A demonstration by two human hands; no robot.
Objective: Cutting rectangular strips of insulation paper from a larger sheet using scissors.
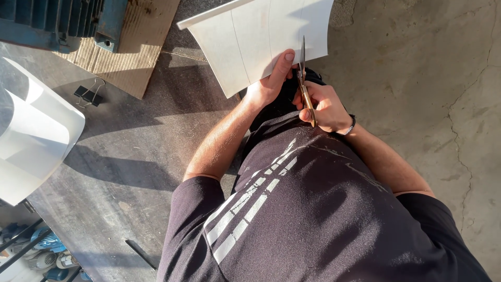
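- A dark shirt (313, 209) with pale stripes on the chest is seen nearest the camera, and both bare forearms are stretched forward from it.
- The left hand (269, 86) is closed on the near edge of a white sheet (261, 36); the thumb is pressed flat on top of the sheet, while the other fingers are hidden beneath it.
- The sheet is held out beyond the left hand, away from the body, and thin curved lines are drawn across it.
- The right hand (323, 107) is placed just beside the left, on its right, and is wrapped around the handles of a pair of scissors (304, 78); the grip is shut on them.
- The scissor blades are pointed forward from the right hand and are set into the near edge of the sheet, just beside the left thumb.
- A dark band (350, 125) is worn on the right wrist.
- Well to the left of the left hand, a black binder clip (88, 95) is laid on a dark tabletop (130, 156), near a piece of cardboard (135, 47).
- Farther left, a curved white sheet (31, 130) is seen at the table's edge.
- To the right of the right hand, a cracked concrete floor (428, 78) is lit by sun.
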